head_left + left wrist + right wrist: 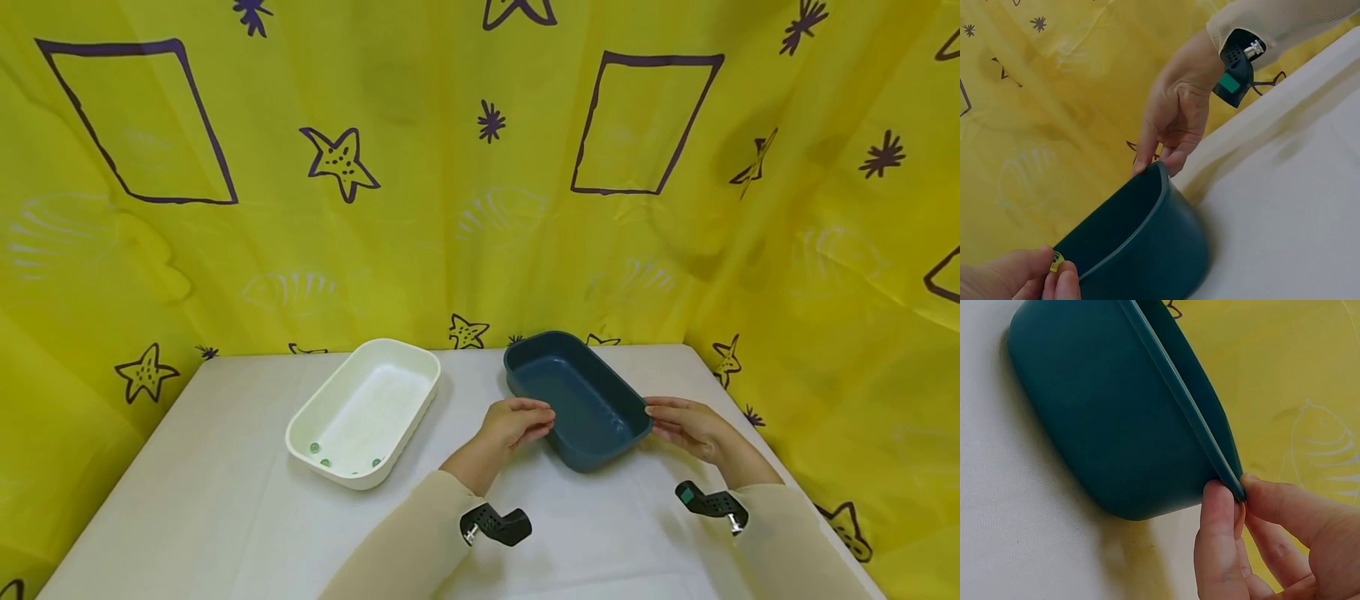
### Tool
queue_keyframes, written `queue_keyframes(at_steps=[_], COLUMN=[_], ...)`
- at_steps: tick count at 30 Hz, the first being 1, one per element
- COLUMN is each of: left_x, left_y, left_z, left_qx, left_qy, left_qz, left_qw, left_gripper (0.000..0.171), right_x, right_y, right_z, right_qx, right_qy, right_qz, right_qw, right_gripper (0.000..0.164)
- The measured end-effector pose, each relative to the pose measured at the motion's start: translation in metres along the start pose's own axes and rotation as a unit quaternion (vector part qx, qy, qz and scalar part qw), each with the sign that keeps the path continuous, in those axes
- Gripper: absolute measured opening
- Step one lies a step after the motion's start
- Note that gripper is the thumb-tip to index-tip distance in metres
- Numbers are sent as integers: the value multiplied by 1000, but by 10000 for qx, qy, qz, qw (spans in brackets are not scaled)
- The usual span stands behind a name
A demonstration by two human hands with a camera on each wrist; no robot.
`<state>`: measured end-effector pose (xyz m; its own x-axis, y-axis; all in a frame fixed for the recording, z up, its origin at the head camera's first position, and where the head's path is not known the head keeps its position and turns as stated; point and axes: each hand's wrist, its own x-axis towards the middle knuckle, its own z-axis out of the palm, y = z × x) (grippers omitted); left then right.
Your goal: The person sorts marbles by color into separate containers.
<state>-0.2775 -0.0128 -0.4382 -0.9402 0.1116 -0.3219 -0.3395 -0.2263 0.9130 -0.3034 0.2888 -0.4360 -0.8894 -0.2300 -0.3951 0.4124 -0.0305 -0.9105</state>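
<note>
In the head view, a dark teal bin (573, 392) sits on the table between both hands. My right hand (693, 429) pinches its near right corner; the right wrist view shows thumb and fingers on either side of the rim (1185, 406). At the bin's left side is my left hand (504, 429). Between its thumb and fingers, in the left wrist view, is a small see-through yellow-green marble (1056, 261), close to the rim. The bin's inside looks bare in the head view, though my left fingers cover part of its left edge.
To the left stands a cream-white bin (367, 404) with several green marbles (325, 462) at its near end. White cloth (217, 500) covers the table. A yellow patterned curtain (420, 250) hangs behind and along both sides.
</note>
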Motion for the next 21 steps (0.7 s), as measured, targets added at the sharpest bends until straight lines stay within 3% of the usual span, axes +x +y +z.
queue_keyframes(at_steps=[12,21], left_x=[0,-2], left_y=[-4,-3], left_z=[9,0], left_qx=[157,-24], left_qy=[35,-35], left_qz=[121,180], left_qw=[9998,9998], left_gripper=[20,21], right_x=[1,1], right_y=[3,3], right_z=[-1,0], right_qx=[107,133], right_qy=[-111,-127], right_qz=[-85,-75], right_qw=[9998,9998], right_gripper=[31,29])
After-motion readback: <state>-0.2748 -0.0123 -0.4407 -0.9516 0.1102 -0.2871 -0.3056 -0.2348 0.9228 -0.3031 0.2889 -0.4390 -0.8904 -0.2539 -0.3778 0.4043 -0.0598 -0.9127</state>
